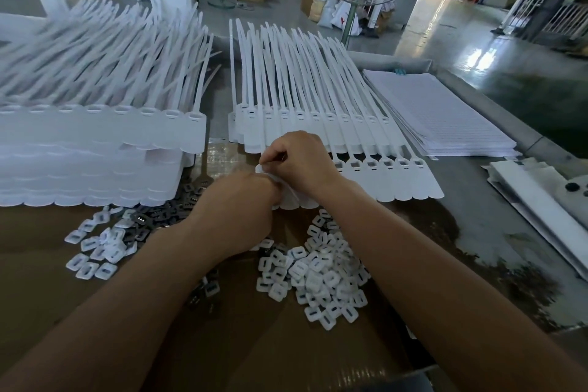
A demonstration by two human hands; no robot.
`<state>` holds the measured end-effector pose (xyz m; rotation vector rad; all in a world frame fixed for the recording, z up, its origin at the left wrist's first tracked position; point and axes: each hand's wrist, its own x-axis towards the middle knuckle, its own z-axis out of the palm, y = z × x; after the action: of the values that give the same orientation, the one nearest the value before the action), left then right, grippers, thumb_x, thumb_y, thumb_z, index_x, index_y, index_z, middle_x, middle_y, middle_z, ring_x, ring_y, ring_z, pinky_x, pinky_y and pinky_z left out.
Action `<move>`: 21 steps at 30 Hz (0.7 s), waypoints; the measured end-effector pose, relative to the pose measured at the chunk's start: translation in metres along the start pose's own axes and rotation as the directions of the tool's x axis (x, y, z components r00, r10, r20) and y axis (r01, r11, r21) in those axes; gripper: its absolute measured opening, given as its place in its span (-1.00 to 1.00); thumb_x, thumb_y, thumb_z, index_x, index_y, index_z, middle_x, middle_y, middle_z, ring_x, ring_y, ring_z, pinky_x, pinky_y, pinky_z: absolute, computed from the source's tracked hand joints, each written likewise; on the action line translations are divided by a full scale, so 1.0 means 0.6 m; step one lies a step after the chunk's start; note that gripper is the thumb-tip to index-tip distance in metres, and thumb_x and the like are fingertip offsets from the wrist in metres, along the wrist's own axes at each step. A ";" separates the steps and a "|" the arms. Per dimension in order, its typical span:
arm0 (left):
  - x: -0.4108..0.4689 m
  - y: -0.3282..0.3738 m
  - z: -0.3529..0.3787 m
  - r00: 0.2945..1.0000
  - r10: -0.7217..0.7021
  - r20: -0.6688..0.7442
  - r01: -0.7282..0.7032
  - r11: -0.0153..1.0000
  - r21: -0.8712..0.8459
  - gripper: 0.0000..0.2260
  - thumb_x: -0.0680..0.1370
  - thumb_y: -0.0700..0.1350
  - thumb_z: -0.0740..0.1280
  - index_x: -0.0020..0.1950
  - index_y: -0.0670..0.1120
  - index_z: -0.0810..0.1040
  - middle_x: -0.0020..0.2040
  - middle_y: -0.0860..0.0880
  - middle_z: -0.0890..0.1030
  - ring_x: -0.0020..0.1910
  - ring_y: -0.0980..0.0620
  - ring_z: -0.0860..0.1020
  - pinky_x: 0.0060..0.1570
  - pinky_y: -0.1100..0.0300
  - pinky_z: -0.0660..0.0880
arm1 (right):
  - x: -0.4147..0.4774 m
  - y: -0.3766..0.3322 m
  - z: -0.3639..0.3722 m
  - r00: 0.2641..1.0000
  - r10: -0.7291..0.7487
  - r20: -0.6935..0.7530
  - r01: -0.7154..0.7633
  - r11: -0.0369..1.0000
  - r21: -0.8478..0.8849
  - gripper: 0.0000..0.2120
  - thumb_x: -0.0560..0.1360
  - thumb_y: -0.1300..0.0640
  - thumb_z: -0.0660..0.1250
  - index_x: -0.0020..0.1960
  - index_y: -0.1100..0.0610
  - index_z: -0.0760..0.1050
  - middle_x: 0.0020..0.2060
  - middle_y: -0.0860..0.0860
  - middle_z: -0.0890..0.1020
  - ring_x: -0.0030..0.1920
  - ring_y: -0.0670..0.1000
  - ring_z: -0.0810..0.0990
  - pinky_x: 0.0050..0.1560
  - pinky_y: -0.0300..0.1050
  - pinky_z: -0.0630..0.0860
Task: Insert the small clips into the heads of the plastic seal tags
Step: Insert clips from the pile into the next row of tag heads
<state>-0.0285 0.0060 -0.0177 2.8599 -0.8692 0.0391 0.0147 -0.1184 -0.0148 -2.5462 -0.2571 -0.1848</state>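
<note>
A strip of white seal tags lies in front of me, heads open, tails running away from me. My right hand curls over the strip's left heads and pinches something small that I cannot make out. My left hand curls against the strip's left end, its fingertips hidden. A heap of white clips lies below my hands, another white heap lies at left, and dark metal clips sit between them. A second layer of tags lies behind.
A tall stack of white tag strips fills the left side. A pile of white lined sheets lies at right, with more white pieces at the right edge. A fan on a stand rises behind the table.
</note>
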 end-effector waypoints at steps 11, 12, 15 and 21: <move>0.003 -0.001 0.003 0.999 -0.024 0.023 0.025 0.999 -0.040 -0.65 0.45 -0.24 0.15 0.14 -0.01 0.57 0.12 0.00 0.56 0.06 0.01 0.51 0.04 0.08 0.50 | 0.029 -0.016 -0.014 0.966 0.233 0.114 -0.236 0.972 0.014 -0.88 0.34 0.26 0.44 -0.14 0.10 0.65 -0.20 -0.04 0.64 -0.05 0.00 0.60 0.03 -0.04 0.57; 0.003 -0.002 0.004 0.999 -0.026 0.021 0.027 0.999 -0.047 -0.64 0.45 -0.24 0.15 0.16 -0.01 0.56 0.14 -0.01 0.55 0.09 0.02 0.50 0.08 0.08 0.49 | 0.036 -0.016 -0.014 0.960 0.245 0.134 -0.244 0.969 -0.025 -0.86 0.34 0.25 0.44 -0.10 0.14 0.64 -0.16 0.00 0.65 -0.06 0.01 0.60 0.03 -0.03 0.57; 0.004 -0.002 0.007 0.999 -0.035 0.010 0.036 0.997 -0.067 -0.64 0.46 -0.24 0.14 0.18 -0.02 0.55 0.16 -0.03 0.55 0.16 0.02 0.47 0.14 0.07 0.45 | 0.058 -0.017 -0.010 0.950 0.234 0.207 -0.202 0.966 -0.161 -0.82 0.38 0.23 0.40 -0.02 0.17 0.60 -0.10 0.04 0.65 -0.08 0.01 0.60 0.00 -0.02 0.57; 0.007 -0.005 0.008 0.999 -0.040 0.014 0.041 0.996 -0.081 -0.64 0.45 -0.24 0.15 0.16 -0.02 0.56 0.16 -0.04 0.55 0.14 0.02 0.48 0.14 0.08 0.46 | 0.070 -0.014 -0.002 0.955 0.189 0.229 -0.131 0.961 -0.244 -0.80 0.41 0.22 0.36 0.04 0.15 0.57 -0.05 0.03 0.63 -0.05 0.00 0.57 0.04 -0.06 0.54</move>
<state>-0.0235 0.0053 -0.0228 2.8040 -0.7952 -0.0182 0.0536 -0.1061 -0.0015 -2.8028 -0.1276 0.1838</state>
